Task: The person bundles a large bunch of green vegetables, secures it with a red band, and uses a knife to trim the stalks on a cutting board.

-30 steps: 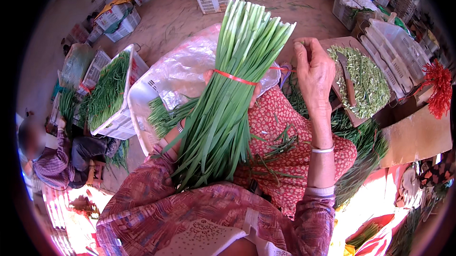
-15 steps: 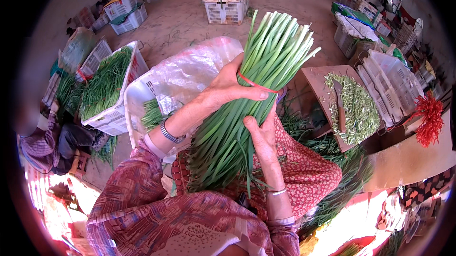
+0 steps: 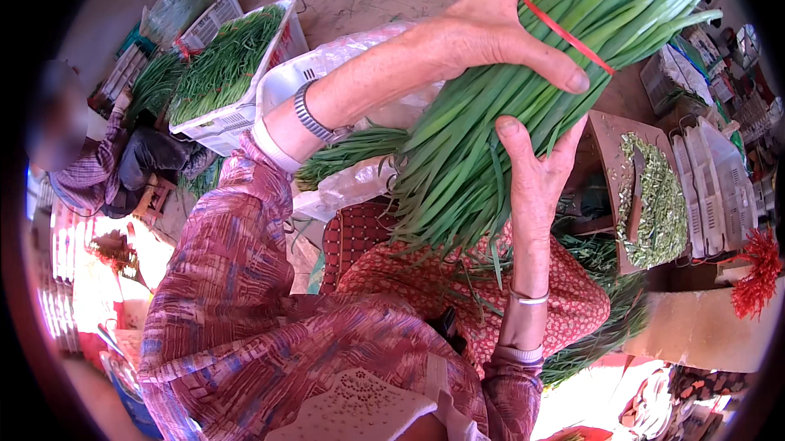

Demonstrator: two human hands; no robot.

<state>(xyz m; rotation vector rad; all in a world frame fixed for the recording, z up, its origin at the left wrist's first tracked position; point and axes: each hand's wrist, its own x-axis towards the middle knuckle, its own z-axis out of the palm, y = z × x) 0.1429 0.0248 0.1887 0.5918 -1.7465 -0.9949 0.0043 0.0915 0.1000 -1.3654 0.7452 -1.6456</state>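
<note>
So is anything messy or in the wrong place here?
Yes, a bit messy: loose green blades lie scattered on the red flowered cloth at the lap, unlike the leafy bunch, which a red band holds together.

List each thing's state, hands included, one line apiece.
Green stalk bundle: tied, held tilted in both hands
Red band: fastened around the bundle
Left hand: closed around the bundle, thumb near the band
Right hand: gripping the bundle's leafy part
Knife: lying unheld on the board
Green pieces: chopped, heaped
White crate: uncovered, filled with greens
</note>
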